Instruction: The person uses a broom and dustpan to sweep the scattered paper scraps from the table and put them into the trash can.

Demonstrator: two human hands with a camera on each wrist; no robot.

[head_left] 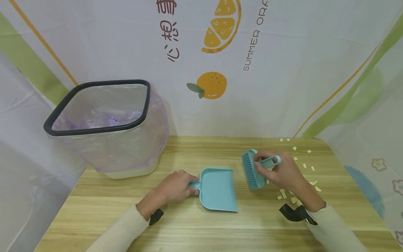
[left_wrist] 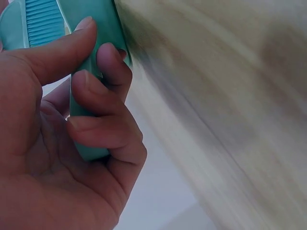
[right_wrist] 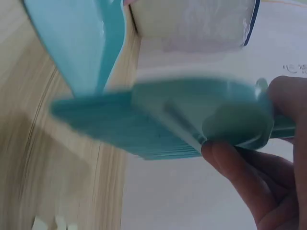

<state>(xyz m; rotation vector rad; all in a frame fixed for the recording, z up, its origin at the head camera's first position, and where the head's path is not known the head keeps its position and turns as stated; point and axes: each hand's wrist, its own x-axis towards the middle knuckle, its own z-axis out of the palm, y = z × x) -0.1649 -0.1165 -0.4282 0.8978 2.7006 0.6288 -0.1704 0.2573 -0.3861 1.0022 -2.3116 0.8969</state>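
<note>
My left hand (head_left: pixel 178 186) grips the short handle of a light blue dustpan (head_left: pixel 218 190), whose wide lip faces right on the wooden table. In the left wrist view the fingers curl round the dustpan's handle (left_wrist: pixel 86 143). Right of the lip, my right hand (head_left: pixel 281 169) holds a matching blue hand brush (head_left: pixel 259 169) with its bristles turned toward the dustpan. The right wrist view has the brush (right_wrist: pixel 201 115) tilted and blurred, thumb and fingers pinching it. Several pale paper scraps (head_left: pixel 294 200) lie under and beside the right hand and wrist.
At the back left stands a bin (head_left: pixel 132 173) with a black rim and a thin purple-tinted liner. More scraps (head_left: pixel 304 165) are scattered toward the table's back right corner. A white printed curtain (head_left: pixel 277 87) hangs along the table's (head_left: pixel 195 232) far edge.
</note>
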